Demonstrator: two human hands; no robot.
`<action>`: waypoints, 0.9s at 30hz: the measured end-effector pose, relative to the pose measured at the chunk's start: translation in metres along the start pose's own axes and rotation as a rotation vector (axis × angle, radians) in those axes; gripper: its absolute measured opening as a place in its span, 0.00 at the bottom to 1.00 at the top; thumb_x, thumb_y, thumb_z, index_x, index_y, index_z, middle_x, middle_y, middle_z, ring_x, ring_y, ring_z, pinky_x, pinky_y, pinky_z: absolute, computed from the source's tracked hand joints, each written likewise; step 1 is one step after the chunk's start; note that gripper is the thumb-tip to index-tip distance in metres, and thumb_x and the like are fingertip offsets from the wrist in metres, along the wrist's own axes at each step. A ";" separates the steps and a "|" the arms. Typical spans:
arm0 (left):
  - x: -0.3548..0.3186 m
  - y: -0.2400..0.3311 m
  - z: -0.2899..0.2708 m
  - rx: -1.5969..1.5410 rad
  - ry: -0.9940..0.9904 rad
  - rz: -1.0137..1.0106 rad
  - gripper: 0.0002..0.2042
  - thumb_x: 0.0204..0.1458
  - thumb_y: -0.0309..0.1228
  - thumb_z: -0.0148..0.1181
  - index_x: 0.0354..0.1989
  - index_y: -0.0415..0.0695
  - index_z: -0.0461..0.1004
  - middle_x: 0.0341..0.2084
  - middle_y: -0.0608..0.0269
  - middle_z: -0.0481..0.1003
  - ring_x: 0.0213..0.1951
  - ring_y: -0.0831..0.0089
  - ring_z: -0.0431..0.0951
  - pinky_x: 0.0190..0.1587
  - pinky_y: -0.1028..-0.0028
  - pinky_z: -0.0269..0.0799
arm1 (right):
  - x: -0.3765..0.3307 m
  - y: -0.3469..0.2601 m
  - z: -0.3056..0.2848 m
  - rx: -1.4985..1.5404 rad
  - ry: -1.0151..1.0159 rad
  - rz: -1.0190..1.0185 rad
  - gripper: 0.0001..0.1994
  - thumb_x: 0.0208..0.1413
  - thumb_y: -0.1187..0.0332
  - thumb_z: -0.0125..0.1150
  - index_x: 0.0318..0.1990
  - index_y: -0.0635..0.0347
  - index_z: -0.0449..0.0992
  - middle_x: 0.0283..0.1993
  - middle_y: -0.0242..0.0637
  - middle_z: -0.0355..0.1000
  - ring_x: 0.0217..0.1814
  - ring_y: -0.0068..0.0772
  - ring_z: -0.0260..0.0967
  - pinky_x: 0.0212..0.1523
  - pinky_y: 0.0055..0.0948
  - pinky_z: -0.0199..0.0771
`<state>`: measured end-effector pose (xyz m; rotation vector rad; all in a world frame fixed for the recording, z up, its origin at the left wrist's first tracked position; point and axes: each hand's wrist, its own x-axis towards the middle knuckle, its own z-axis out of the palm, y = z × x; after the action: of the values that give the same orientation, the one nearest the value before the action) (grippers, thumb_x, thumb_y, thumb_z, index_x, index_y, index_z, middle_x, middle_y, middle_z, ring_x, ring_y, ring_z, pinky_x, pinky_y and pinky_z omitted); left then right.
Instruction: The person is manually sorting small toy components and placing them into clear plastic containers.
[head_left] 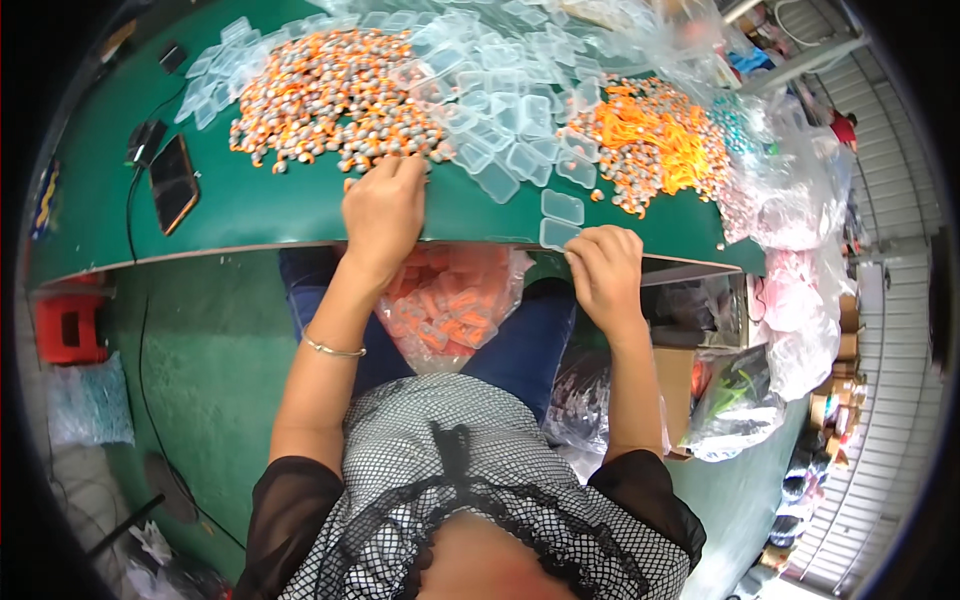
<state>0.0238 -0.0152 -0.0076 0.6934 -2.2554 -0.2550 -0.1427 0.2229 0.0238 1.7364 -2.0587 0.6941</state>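
My left hand point(385, 208) is closed, its fingertips at the near edge of a big heap of small grey-and-orange plug-like pieces point(325, 90). Whatever those fingers grip is hidden behind the knuckles. My right hand point(608, 268) is closed too, thumb and fingers bunched against the right side of an opened small clear plastic box point(562, 208) at the table's front edge. I cannot make out what sits between them. Many more clear boxes point(500, 115) lie piled just beyond. A second heap of the grey-and-orange pieces point(625, 165), mixed with yellow-orange cords point(665, 140), lies to the right.
A phone point(174, 185) and a black cable lie at the left of the green table point(270, 205). In my lap rests a clear bag of orange pieces point(450, 300). A red stool point(70, 328) stands left; plastic bags point(790, 210) crowd the right end.
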 end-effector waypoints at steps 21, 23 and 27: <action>-0.004 0.047 -0.004 -0.761 -0.238 -0.180 0.05 0.52 0.25 0.64 0.36 0.41 0.79 0.32 0.55 0.79 0.30 0.63 0.80 0.34 0.69 0.75 | 0.020 0.061 0.027 -0.306 0.098 0.254 0.07 0.47 0.72 0.67 0.35 0.51 0.79 0.33 0.28 0.77 0.42 0.33 0.71 0.47 0.39 0.58; -0.005 0.063 0.008 -0.825 -0.318 -0.145 0.05 0.51 0.27 0.65 0.35 0.41 0.79 0.31 0.57 0.78 0.30 0.61 0.79 0.34 0.67 0.75 | 0.020 0.053 0.023 -0.145 0.112 0.299 0.07 0.47 0.72 0.67 0.35 0.51 0.79 0.32 0.27 0.76 0.40 0.32 0.71 0.46 0.38 0.58; -0.003 0.084 0.031 -0.730 -0.360 -0.020 0.05 0.49 0.29 0.66 0.33 0.43 0.79 0.28 0.59 0.75 0.33 0.58 0.78 0.36 0.62 0.73 | 0.012 0.021 0.012 0.173 0.033 0.335 0.07 0.45 0.72 0.66 0.34 0.51 0.78 0.29 0.24 0.75 0.38 0.29 0.71 0.48 0.34 0.57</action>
<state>-0.0305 0.0562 0.0006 0.2849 -2.2378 -1.2181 -0.1649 0.2089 0.0178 1.4630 -2.3538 1.0192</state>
